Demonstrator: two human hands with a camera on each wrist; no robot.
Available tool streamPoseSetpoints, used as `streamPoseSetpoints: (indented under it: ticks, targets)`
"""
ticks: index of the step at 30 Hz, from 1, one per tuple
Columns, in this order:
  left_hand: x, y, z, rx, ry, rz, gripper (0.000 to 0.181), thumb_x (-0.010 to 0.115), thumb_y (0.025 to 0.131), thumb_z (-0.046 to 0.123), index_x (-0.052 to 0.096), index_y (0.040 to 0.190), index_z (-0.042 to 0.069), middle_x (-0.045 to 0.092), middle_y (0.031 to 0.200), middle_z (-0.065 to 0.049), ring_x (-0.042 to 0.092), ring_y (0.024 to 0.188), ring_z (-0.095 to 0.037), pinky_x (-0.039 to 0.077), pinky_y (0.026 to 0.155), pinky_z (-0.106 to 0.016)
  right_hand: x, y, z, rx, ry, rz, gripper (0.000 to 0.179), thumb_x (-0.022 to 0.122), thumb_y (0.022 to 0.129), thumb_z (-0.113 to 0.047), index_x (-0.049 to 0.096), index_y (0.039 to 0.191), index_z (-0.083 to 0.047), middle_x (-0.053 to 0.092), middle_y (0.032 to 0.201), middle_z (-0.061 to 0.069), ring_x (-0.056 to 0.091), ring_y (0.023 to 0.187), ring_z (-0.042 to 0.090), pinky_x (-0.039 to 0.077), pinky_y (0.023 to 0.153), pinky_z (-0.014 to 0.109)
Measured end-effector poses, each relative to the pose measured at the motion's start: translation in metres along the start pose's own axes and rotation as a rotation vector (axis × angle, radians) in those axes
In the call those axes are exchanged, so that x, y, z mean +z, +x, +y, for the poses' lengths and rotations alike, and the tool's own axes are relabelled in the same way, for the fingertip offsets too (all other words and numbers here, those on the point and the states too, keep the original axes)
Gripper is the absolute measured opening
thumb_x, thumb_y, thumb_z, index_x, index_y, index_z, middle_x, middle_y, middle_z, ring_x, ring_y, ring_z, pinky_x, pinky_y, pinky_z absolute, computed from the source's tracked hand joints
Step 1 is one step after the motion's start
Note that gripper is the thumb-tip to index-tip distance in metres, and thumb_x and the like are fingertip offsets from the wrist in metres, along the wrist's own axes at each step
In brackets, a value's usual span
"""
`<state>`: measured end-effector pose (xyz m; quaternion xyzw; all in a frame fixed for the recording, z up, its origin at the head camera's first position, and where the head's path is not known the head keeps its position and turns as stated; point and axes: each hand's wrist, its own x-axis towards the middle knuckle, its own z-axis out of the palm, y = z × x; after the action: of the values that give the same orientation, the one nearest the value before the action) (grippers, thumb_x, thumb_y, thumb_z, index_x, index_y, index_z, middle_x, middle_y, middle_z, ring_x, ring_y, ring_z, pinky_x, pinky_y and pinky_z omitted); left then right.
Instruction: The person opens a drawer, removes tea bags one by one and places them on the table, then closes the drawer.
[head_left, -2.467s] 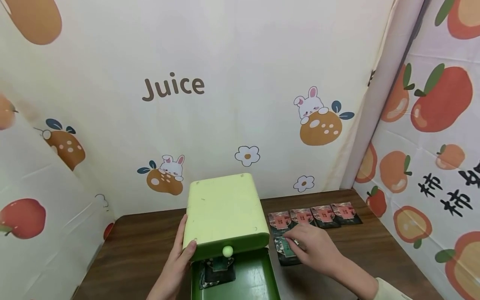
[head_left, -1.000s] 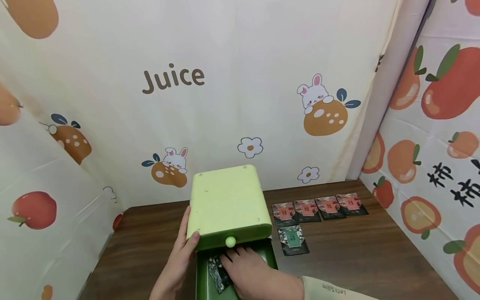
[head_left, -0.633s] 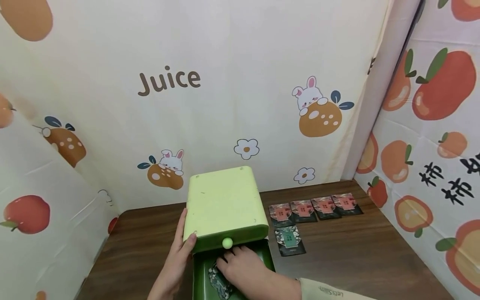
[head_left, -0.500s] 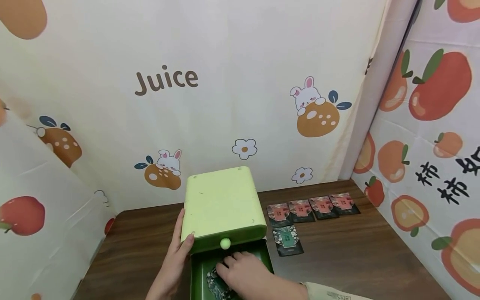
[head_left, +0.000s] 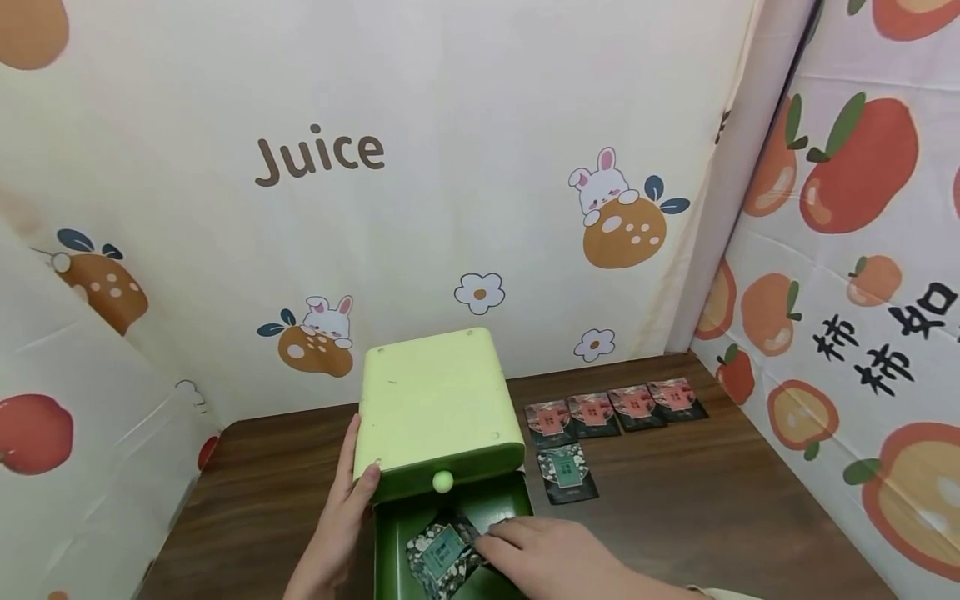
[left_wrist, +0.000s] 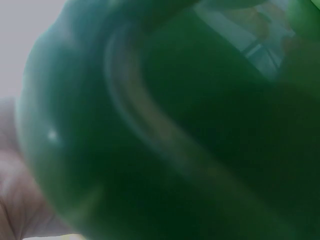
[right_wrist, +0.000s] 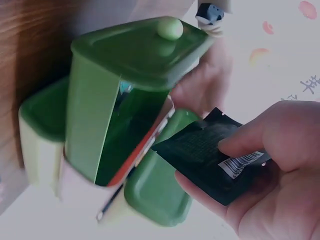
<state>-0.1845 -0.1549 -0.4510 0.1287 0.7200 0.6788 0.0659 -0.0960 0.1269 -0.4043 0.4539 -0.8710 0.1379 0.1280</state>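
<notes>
In the head view, a pale green storage box (head_left: 438, 404) stands on the table with its lower drawer (head_left: 390, 558) pulled out. My left hand (head_left: 337, 517) holds the box's left side, thumb on the front corner. My right hand (head_left: 547, 554) is over the drawer. It pinches a dark sachet (right_wrist: 215, 155) between thumb and fingers, its barcode side showing in the right wrist view. From the head, a green-labelled sachet (head_left: 442, 550) shows at those fingertips. Blurred green plastic (left_wrist: 150, 175) fills most of the left wrist view.
Right of the box lies a row of several red-labelled sachets (head_left: 592, 412) on the brown table (head_left: 675, 500). Below its left end lies one green-labelled sachet (head_left: 566, 473). A round knob (head_left: 443, 481) juts from the upper drawer front. A printed curtain (head_left: 420, 208) hangs close behind.
My right hand goes from the green-labelled sachet on the table into the drawer, then draws back toward me with a sachet. The left hand stays on the box.
</notes>
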Motion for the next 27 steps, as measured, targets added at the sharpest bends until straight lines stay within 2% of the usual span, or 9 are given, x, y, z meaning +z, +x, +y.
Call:
streamPoseSetpoints:
  ticks: [4, 6, 8, 12, 14, 16, 20, 24, 27]
  targets:
    - [-0.002, 0.000, 0.001, -0.013, 0.001, -0.006, 0.063, 0.036, 0.107, 0.028, -0.003, 0.154, 0.043, -0.007, 0.160, -0.002, 0.003, 0.140, -0.033, 0.026, 0.100, -0.057, -0.013, -0.018, 0.003, 0.053, 0.005, 0.004, 0.051, 0.055, 0.095, -0.053, 0.060, 0.126, -0.013, 0.065, 0.114, -0.002, 0.062, 0.101, 0.011, 0.051, 0.076, 0.024]
    - [-0.004, 0.000, 0.002, -0.017, 0.004, -0.006, 0.063, 0.037, 0.107, 0.027, -0.002, 0.154, 0.043, -0.006, 0.160, -0.002, 0.006, 0.140, -0.035, 0.028, 0.098, -0.057, -0.017, -0.027, 0.005, 0.082, 0.000, 0.005, 0.051, 0.056, 0.094, -0.053, 0.060, 0.125, -0.013, 0.065, 0.113, -0.002, 0.063, 0.099, 0.012, 0.052, 0.074, 0.025]
    - [-0.006, -0.001, 0.004, -0.023, 0.013, 0.002, 0.063, 0.038, 0.107, 0.027, 0.000, 0.155, 0.042, -0.005, 0.160, -0.004, 0.012, 0.138, -0.036, 0.034, 0.095, -0.054, -0.022, -0.035, 0.007, 0.122, 0.012, -0.029, 0.052, 0.056, 0.094, -0.054, 0.061, 0.125, -0.013, 0.065, 0.113, -0.001, 0.063, 0.099, 0.013, 0.052, 0.072, 0.026]
    - [-0.009, -0.002, 0.007, -0.035, 0.016, 0.045, 0.064, 0.044, 0.105, 0.025, 0.007, 0.155, 0.042, 0.003, 0.159, -0.008, 0.033, 0.126, -0.038, 0.046, 0.083, -0.047, -0.028, -0.053, 0.014, 0.221, 0.023, -0.090, 0.050, 0.058, 0.093, -0.054, 0.063, 0.123, -0.015, 0.066, 0.112, -0.002, 0.063, 0.098, 0.013, 0.053, 0.070, 0.029]
    - [-0.009, -0.002, 0.009, -0.037, 0.014, 0.061, 0.064, 0.046, 0.105, 0.024, 0.010, 0.155, 0.041, 0.007, 0.158, -0.009, 0.041, 0.119, -0.036, 0.048, 0.080, -0.046, -0.032, -0.062, 0.019, 0.304, 0.067, -0.131, 0.043, 0.064, 0.092, -0.046, 0.063, 0.123, -0.016, 0.066, 0.113, -0.003, 0.063, 0.098, 0.012, 0.053, 0.071, 0.030]
    - [-0.009, -0.002, 0.010, -0.035, 0.012, 0.071, 0.064, 0.047, 0.104, 0.023, 0.012, 0.155, 0.040, 0.011, 0.158, -0.009, 0.047, 0.115, -0.032, 0.050, 0.079, -0.046, -0.035, -0.071, 0.024, 0.387, 0.117, -0.163, 0.036, 0.070, 0.090, -0.030, 0.064, 0.123, -0.018, 0.066, 0.113, -0.005, 0.063, 0.097, 0.011, 0.054, 0.071, 0.031]
    - [-0.008, -0.002, 0.011, -0.042, 0.018, 0.080, 0.064, 0.049, 0.104, 0.023, 0.014, 0.155, 0.039, 0.015, 0.157, -0.008, 0.051, 0.111, -0.022, 0.051, 0.078, -0.043, -0.037, -0.085, 0.040, 0.500, 0.168, -0.203, 0.041, 0.068, 0.085, 0.003, 0.065, 0.122, -0.015, 0.067, 0.110, -0.006, 0.064, 0.092, 0.008, 0.053, 0.070, 0.030]
    - [-0.005, -0.003, 0.013, -0.058, 0.008, 0.102, 0.063, 0.053, 0.102, 0.025, 0.020, 0.155, 0.037, 0.015, 0.159, -0.008, 0.050, 0.113, -0.011, 0.052, 0.079, -0.036, -0.029, -0.090, 0.062, 0.544, 0.104, -0.155, 0.034, 0.062, 0.085, 0.007, 0.068, 0.113, -0.012, 0.069, 0.103, -0.004, 0.065, 0.089, 0.010, 0.053, 0.067, 0.030]
    - [-0.002, -0.005, 0.015, -0.055, 0.003, 0.125, 0.060, 0.056, 0.101, 0.025, 0.029, 0.154, 0.032, 0.019, 0.157, -0.010, 0.051, 0.114, -0.007, 0.052, 0.079, -0.030, -0.017, -0.092, 0.085, 0.591, 0.069, -0.099, 0.031, 0.062, 0.087, 0.006, 0.070, 0.110, -0.012, 0.071, 0.100, -0.004, 0.066, 0.089, 0.012, 0.054, 0.067, 0.031]
